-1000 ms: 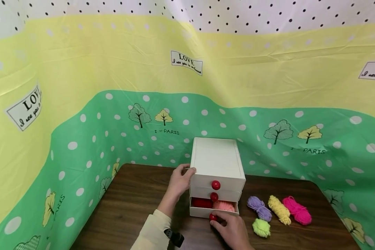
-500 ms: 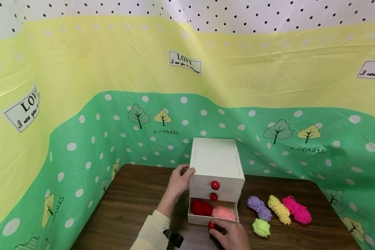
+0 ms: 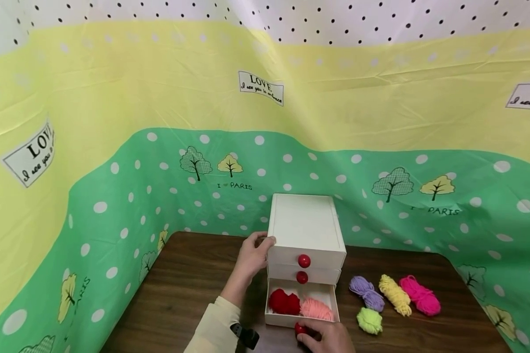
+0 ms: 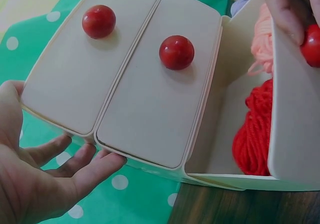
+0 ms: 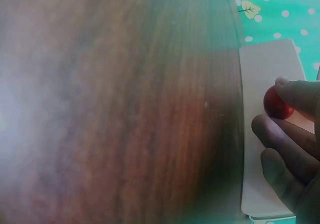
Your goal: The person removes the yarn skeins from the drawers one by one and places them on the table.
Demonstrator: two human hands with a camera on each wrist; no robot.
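A white three-drawer box [image 3: 306, 220] with round red knobs stands on the table. Its bottom drawer [image 3: 278, 320] is pulled well out, while the upper two are closed. Inside lie a red yarn bundle [image 3: 284, 302] on the left and a pink yarn bundle [image 3: 316, 309] on the right. My right hand [image 3: 329, 337] pinches the bottom drawer's knob [image 5: 278, 103] between thumb and fingers. Against the box's left side, my left hand [image 3: 251, 255] rests with fingers extended and the thumb near the top front corner; the left wrist view shows the fingertips [image 4: 112, 160] along that side.
Right of the box lie purple yarn [image 3: 367, 293], yellow yarn [image 3: 395, 295], magenta yarn [image 3: 420, 295] and a small lime-green ball of yarn [image 3: 369, 320]. The dark wooden table [image 3: 168, 294] meets a printed curtain [image 3: 221, 211] behind and at the left.
My right hand has drawn the bottom drawer farther out toward me, so more of the red and pink yarn shows. The left hand has stayed at the box's side.
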